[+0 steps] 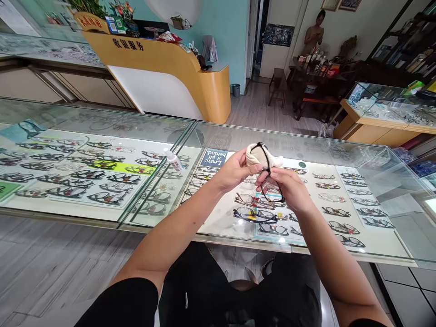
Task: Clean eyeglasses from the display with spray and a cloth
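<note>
Above the glass showcase I hold a pair of black-framed eyeglasses (273, 190) tilted in the air. My left hand (233, 171) is closed around one lens through a cream cloth (256, 157), which bunches up on both sides of the rim. My right hand (292, 187) pinches the frame near the bridge, with the other lens hanging below its fingers. Beneath my hands are a dark pair of glasses (255, 216) and a reddish pair (254, 200). A small white spray bottle (173, 160) stands to the left of my left hand.
Rows of eyeglasses fill the showcase (306, 250) under its glass top. Another glass showcase (85, 213) adjoins it on the left. Beyond are a wooden cashier counter (213, 93), a display case (368, 129) and a person (314, 34) behind a cluttered table.
</note>
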### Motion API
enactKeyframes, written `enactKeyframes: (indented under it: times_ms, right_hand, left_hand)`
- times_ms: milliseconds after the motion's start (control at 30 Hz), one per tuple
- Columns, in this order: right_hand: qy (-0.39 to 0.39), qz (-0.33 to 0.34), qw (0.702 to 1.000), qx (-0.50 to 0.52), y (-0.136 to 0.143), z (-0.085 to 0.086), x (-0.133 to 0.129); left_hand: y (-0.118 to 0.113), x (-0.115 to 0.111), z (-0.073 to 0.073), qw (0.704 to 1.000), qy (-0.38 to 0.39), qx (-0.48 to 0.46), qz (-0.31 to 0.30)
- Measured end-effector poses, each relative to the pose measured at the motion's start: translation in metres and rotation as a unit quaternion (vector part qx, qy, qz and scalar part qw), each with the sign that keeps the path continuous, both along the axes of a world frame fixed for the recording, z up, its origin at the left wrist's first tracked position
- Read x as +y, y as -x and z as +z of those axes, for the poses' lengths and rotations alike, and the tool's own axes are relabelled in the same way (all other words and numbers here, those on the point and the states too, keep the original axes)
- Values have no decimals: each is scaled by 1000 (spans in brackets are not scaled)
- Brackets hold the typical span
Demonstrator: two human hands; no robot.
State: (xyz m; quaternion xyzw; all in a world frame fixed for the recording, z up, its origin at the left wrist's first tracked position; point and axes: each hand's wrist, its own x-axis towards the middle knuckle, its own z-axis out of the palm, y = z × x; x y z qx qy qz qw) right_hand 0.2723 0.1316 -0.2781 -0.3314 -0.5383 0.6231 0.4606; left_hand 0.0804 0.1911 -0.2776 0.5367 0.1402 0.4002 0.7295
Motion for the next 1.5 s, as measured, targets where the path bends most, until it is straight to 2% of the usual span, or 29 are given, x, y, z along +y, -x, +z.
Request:
enactKeyframes:
  times_ms: [233,400,500,567,633,700,767,900,1033,1100,1300,1500]
  right_hand:
    - [-15,9,999,-47,10,-1,-4]
    - [-14,-2,999,-33,9,0,-3]
    - [4,-29,1000,0,6,5,-3]
    - [15,-55,998,22,3,10,-3]
    - [27,-70,996,51,0,14,-4]
    - [44,-66,993,84,-2,15,-5]
    - [68,-49,991,103,-4,15,-5]
    - [94,-21,990,101,-1,11,-7]
    - [91,-7,991,94,2,8,-8]
    - [89,-7,992,94,-1,8,-8]
    - [111,-38,987,109,-9,11,-6]
    - [152,29,983,101,3,8,-6]
  left_hand:
    - [-8,-6,-3,996,16,6,82]
    - [-9,-5,0,994,59,3,90]
    - [-8,5,-3,986,57,-23,156]
    - [-5,11,-4,972,24,-34,230]
    - [-2,14,-5,948,-46,-12,314]
    - [3,14,-7,911,-137,44,386]
    - [6,12,-9,873,-226,117,416]
    - [9,10,-18,816,-370,219,387]
    - [10,17,-28,755,-492,264,344]
    - [12,21,-31,733,-526,271,335]
    - [15,27,-31,710,-553,268,343]
    - [9,20,-28,724,-557,265,308]
